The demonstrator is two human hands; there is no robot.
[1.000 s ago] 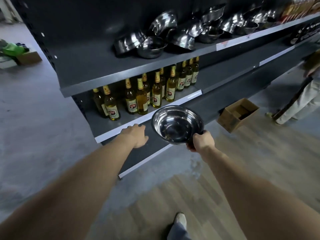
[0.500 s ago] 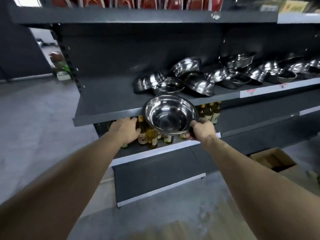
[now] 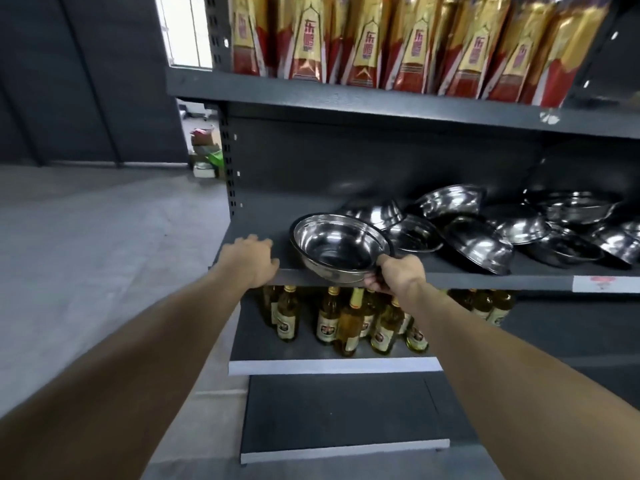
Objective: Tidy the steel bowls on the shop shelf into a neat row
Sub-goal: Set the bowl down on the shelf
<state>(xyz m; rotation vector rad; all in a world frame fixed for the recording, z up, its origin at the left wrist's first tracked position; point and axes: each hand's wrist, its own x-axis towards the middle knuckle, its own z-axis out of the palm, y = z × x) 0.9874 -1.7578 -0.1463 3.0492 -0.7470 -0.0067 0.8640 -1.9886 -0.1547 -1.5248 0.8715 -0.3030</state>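
My right hand [image 3: 394, 273] grips the near rim of a shiny steel bowl [image 3: 341, 245], held tilted over the front edge of the dark grey middle shelf [image 3: 485, 280]. My left hand [image 3: 251, 259] rests flat on the shelf's front left corner, fingers apart, holding nothing. To the right of the held bowl, several steel bowls [image 3: 481, 239] lie in a jumbled pile on the same shelf, some tipped on their sides or leaning on each other. The shelf's left end, behind the held bowl, is bare.
Red and gold boxes [image 3: 412, 43] fill the shelf above. Yellow bottles [image 3: 349, 323] stand on the shelf below, under my right hand. A perforated upright post [image 3: 228, 161] marks the shelf's left end. Grey concrete floor lies to the left, with clutter [image 3: 206, 152] in the far background.
My right hand has lifted the bowl from below the bottle shelf up to the middle shelf's front edge. My left hand rose from the lower shelf onto the middle shelf's corner. My view tilted upward.
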